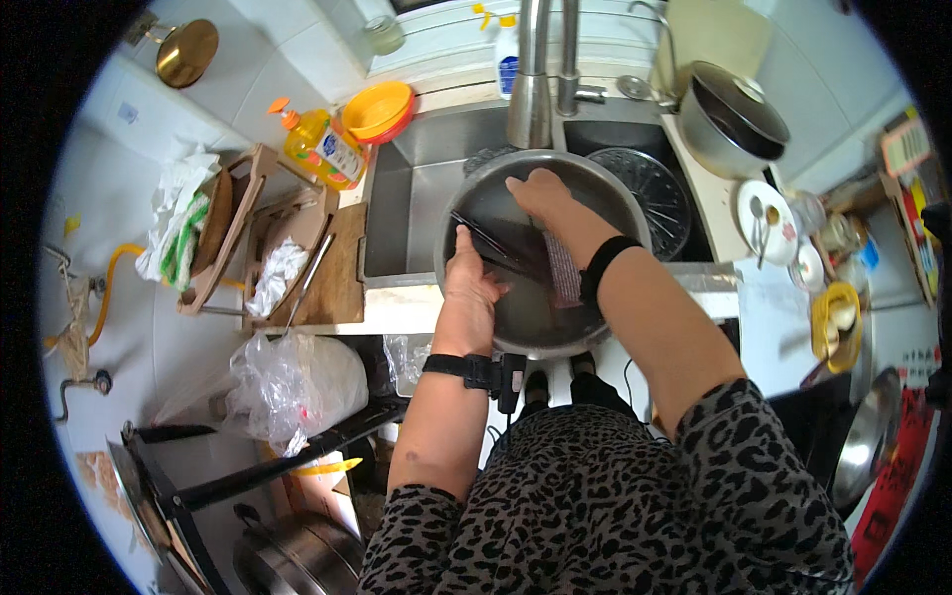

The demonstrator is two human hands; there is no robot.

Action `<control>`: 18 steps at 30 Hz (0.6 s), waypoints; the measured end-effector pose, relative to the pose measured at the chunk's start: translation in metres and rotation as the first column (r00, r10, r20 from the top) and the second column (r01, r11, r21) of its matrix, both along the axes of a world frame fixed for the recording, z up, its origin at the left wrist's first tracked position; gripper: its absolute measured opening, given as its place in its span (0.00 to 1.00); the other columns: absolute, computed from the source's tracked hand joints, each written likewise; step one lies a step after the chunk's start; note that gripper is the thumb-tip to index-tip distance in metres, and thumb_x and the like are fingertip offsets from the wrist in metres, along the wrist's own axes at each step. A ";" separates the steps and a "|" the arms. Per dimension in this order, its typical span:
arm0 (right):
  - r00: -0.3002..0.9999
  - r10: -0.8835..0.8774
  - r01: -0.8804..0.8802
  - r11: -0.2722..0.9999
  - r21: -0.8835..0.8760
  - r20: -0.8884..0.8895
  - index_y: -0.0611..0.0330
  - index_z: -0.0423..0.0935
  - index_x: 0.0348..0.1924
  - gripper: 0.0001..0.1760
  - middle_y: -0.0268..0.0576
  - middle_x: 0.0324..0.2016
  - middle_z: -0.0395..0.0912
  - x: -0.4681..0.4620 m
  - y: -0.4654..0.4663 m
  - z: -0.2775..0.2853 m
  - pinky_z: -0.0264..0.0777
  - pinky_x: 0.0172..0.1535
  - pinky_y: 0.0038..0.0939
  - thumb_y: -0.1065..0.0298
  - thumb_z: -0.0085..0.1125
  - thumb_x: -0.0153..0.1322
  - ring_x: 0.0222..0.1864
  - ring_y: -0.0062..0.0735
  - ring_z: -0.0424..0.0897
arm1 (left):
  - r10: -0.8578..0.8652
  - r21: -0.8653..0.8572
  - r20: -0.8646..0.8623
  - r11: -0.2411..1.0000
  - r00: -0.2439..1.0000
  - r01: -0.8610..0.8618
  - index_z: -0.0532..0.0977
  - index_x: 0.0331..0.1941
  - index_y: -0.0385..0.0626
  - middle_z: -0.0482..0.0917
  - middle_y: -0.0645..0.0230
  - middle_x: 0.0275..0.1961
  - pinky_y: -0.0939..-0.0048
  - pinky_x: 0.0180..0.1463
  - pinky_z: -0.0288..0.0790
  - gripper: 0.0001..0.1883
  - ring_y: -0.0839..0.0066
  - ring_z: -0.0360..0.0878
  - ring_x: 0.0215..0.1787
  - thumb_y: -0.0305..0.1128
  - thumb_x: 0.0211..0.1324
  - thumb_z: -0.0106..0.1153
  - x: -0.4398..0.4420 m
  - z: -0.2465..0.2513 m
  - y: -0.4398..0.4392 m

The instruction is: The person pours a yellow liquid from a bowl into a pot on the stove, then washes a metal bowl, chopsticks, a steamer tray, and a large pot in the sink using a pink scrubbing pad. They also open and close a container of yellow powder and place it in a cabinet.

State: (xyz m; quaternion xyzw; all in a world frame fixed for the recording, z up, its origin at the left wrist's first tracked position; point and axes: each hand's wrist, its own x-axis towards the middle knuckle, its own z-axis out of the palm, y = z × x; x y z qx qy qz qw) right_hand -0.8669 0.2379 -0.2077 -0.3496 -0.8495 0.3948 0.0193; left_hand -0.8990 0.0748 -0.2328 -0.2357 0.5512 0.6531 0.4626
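A wide round metal basin [632,201] of cloudy water sits over the sink's front edge and divider. My left hand [472,268] is inside its left part, against several thin dark sticks [483,236] that look like chopsticks. Whether the fingers close around them is unclear. Near the basin's far side, my right hand [541,195] has its fingers bent, and their undersides are hidden. A pinkish woven cloth [563,271] lies in the basin below the right forearm, partly covered by the wrist strap.
The steel faucet [530,111] rises just behind the basin. In the right sink bowl sits a dark round rack or strainer [662,201]. Dish soap [325,149] and stacked bowls [379,111] stand left of the sink, a lidded pot [732,123] and a plate [770,223] right.
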 end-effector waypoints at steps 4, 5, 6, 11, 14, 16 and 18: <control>0.980 -0.178 0.189 0.970 -0.151 0.083 0.76 0.75 0.49 0.38 0.68 0.50 0.75 -0.022 -0.016 -0.025 0.65 0.59 0.45 0.41 0.45 0.72 0.56 0.60 0.73 | 0.113 0.182 0.085 0.975 0.990 -0.127 0.59 0.68 0.51 0.56 0.59 0.73 0.33 0.68 0.47 0.44 0.50 0.54 0.72 0.73 0.60 0.28 -0.002 -0.013 0.014; 0.981 -0.134 0.159 0.971 -0.178 0.141 0.76 0.75 0.50 0.38 0.67 0.51 0.74 -0.025 -0.021 -0.029 0.65 0.59 0.44 0.41 0.44 0.72 0.57 0.59 0.72 | 0.160 0.225 0.079 0.959 0.984 -0.174 0.60 0.68 0.51 0.57 0.59 0.73 0.36 0.69 0.48 0.45 0.51 0.55 0.71 0.73 0.60 0.27 -0.002 -0.016 0.017; 0.978 -0.112 0.147 0.969 -0.199 0.178 0.75 0.74 0.50 0.37 0.66 0.52 0.74 -0.026 -0.026 -0.033 0.64 0.60 0.44 0.41 0.43 0.73 0.58 0.59 0.72 | 0.194 0.291 0.077 0.934 0.978 -0.209 0.60 0.68 0.50 0.58 0.59 0.72 0.39 0.70 0.50 0.45 0.52 0.56 0.71 0.74 0.59 0.26 -0.003 -0.019 0.021; 0.986 0.074 0.001 0.896 -0.445 0.151 0.70 0.73 0.54 0.31 0.60 0.54 0.74 -0.017 -0.041 -0.037 0.66 0.58 0.41 0.47 0.43 0.76 0.56 0.52 0.74 | 0.401 0.367 0.121 0.832 0.908 -0.416 0.62 0.67 0.47 0.64 0.57 0.69 0.49 0.72 0.52 0.48 0.55 0.61 0.69 0.76 0.58 0.23 0.002 -0.014 0.031; 0.994 0.089 -0.108 0.878 -0.466 -0.063 0.68 0.71 0.57 0.27 0.56 0.56 0.72 0.002 -0.050 -0.024 0.67 0.57 0.38 0.52 0.44 0.77 0.54 0.46 0.76 | 0.487 0.364 -0.003 0.814 0.874 -0.452 0.65 0.64 0.44 0.68 0.57 0.65 0.53 0.70 0.56 0.46 0.55 0.65 0.65 0.72 0.61 0.21 0.009 0.004 0.033; 0.986 0.076 -0.141 0.849 -0.509 -0.147 0.61 0.72 0.55 0.27 0.54 0.55 0.74 0.014 -0.057 -0.012 0.65 0.58 0.42 0.49 0.39 0.76 0.57 0.51 0.73 | 0.548 0.339 -0.034 0.793 0.836 -0.506 0.67 0.61 0.42 0.70 0.58 0.63 0.60 0.67 0.61 0.42 0.59 0.68 0.62 0.68 0.65 0.24 0.015 0.017 0.036; 0.970 0.047 -0.171 0.829 -0.533 -0.238 0.58 0.72 0.55 0.27 0.53 0.54 0.74 0.020 -0.062 0.001 0.64 0.59 0.44 0.47 0.36 0.76 0.56 0.54 0.73 | 0.560 0.335 -0.078 0.794 0.825 -0.507 0.68 0.60 0.40 0.72 0.59 0.61 0.62 0.65 0.64 0.39 0.61 0.70 0.61 0.65 0.67 0.27 0.019 0.028 0.039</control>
